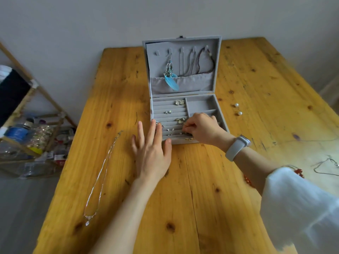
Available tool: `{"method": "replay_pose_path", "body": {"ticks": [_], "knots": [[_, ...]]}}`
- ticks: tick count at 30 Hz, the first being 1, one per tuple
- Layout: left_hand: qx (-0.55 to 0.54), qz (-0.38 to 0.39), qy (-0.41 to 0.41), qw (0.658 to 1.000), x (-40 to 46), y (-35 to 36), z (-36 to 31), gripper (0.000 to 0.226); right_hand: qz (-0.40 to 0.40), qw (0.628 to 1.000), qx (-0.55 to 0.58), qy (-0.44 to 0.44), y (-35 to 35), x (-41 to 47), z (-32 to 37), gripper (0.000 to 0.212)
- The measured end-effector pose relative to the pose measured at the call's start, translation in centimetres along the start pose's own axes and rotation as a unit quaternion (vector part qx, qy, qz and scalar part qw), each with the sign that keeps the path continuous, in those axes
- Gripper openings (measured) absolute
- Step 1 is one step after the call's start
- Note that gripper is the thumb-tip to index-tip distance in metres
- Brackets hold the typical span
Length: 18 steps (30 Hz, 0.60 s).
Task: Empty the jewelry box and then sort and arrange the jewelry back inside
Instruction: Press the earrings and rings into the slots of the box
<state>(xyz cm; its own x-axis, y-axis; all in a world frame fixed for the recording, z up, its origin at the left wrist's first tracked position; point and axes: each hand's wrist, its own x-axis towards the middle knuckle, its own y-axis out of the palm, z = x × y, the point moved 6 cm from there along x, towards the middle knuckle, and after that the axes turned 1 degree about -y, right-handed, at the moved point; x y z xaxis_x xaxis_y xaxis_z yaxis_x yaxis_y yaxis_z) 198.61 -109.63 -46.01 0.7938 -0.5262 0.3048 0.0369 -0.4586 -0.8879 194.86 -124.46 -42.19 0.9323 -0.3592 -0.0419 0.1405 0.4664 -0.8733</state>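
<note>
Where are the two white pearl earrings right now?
In the head view, the two white pearl earrings lie on the wooden table, right of the open grey jewelry box.

Open jewelry box (183,92) blocks twelve o'clock; silver necklace (102,171) lies at nine; bare table (201,208) at six.

Hidden, cropped or too small to read

The right hand (200,128) covers the near right compartments of the jewelry box (189,118), and whatever its curled fingertips pinch is too small to make out; the white sleeve (300,204) hides part of the red bead bracelet (247,180); the thin chain (324,166) runs off the right edge; the shelf (27,129) is cropped at the left, its clutter blurred.
</note>
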Motion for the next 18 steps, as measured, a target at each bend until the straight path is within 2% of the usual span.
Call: {"method": "replay_pose_path", "body": {"ticks": [7,11,15,18], "knots": [[-0.001,-0.01,0.002,1.0,0.0,-0.1,-0.1,0.059,-0.092,0.995,-0.01,-0.041,0.1,-1.1,0.0,0.012],[0.006,-0.012,0.01,1.0,0.0,-0.1,-0.2,0.056,-0.169,0.984,0.016,-0.059,-0.3,-2.3,-0.5,0.02],[0.011,-0.008,0.012,1.0,-0.1,0.0,-0.2,0.057,-0.165,0.981,-0.003,-0.106,-0.2,-3.5,-0.2,0.043],[0.014,-0.005,0.011,1.0,-0.1,0.0,-0.2,0.056,-0.141,0.981,-0.059,-0.12,0.2,-3.8,-0.4,0.044]]}}
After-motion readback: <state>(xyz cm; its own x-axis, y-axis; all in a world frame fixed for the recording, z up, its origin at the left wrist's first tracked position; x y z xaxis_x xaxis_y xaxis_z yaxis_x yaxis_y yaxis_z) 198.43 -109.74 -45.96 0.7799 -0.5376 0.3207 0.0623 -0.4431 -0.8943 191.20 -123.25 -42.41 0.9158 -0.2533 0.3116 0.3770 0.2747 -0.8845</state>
